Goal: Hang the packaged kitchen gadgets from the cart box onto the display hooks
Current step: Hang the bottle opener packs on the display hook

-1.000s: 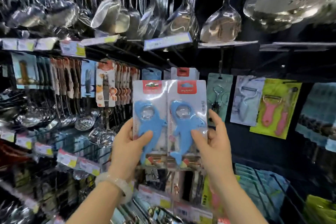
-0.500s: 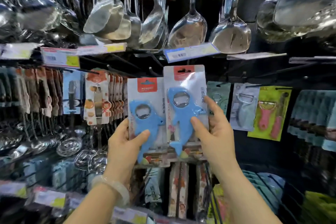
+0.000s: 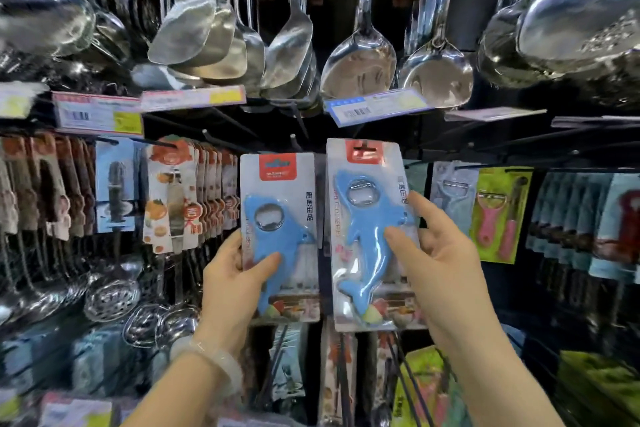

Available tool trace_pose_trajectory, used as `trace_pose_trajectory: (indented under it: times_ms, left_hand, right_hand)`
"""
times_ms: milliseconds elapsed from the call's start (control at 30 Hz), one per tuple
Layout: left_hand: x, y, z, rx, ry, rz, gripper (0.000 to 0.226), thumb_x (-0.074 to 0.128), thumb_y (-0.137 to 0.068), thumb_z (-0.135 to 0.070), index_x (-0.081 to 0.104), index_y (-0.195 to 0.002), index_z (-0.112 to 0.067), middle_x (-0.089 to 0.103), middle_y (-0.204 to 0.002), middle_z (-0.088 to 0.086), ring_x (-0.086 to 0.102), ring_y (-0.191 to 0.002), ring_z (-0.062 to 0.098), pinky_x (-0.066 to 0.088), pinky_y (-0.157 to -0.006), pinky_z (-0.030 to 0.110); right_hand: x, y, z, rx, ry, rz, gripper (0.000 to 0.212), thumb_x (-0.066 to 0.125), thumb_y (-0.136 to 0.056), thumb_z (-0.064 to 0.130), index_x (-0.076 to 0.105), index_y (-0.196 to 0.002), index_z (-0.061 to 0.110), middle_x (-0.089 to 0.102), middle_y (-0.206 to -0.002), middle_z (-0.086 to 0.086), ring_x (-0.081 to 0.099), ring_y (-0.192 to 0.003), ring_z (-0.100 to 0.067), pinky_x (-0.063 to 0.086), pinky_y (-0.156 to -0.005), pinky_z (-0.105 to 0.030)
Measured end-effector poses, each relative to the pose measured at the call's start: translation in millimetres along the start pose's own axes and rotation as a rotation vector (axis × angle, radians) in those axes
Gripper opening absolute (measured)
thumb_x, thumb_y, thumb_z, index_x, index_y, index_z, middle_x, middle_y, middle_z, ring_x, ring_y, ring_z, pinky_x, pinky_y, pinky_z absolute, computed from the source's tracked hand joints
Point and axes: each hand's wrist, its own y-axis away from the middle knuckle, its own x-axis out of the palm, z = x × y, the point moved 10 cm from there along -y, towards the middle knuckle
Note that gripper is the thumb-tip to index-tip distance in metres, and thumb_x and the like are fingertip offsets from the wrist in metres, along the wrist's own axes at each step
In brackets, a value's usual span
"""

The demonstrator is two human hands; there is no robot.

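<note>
1. Left hand (image 3: 232, 282) grips the left pack (image 3: 281, 236) by its lower left edge, thumb across the front on the blue dolphin opener, fingers behind the card.
2. A pale bracelet (image 3: 214, 362) sits on that wrist.
3. Right hand (image 3: 438, 265) grasps the right pack (image 3: 372, 236) at its right edge, thumb pressed on the dolphin's body, forefinger stretched up along the card's side.
4. Both packs are upright, faces toward the camera, side by side with a narrow dark gap between them.
5. The right pack rides higher; its red header with the hang slot is up level with the tip of a black hook (image 3: 294, 139) that juts out of the rack just to its left.
6. Whether the slot is on any hook, I cannot tell; the header is blurred.
7. The left pack's red header sits lower, under that hook, not threaded on anything visible.
8. Above, steel ladles (image 3: 360, 62) and turners hang in a row, with price tags (image 3: 377, 107) along the rail below them.
9. Left of the packs, a dense run of carded tools (image 3: 173, 194) fills the hooks.
10. Right of them, a grey peeler card (image 3: 450, 196) and a green card (image 3: 498, 215) with pink peelers hang on the same rail level.
11. Low on the rack, strainers (image 3: 112, 298) hang at the left and more packs hang below the hands.
</note>
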Motion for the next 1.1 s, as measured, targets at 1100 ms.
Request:
trace_pose_trajectory:
  times_ms: [1100]
  left_hand:
    - [93, 33, -27, 0.180, 0.009, 0.143, 0.058, 0.055, -0.090, 0.002, 0.042, -0.132, -0.036, 0.062, -0.126, -0.007, 0.061, -0.111, 0.005, 0.052, -0.095, 0.029]
  right_hand:
    - [18, -4, -2, -0.176, -0.135, -0.037, 0.066, 0.059, -0.089, 0.003, 0.033, -0.127, 0.049, 0.045, -0.141, 0.011, 0.051, -0.122, -0.004, 0.050, -0.093, -0.021]
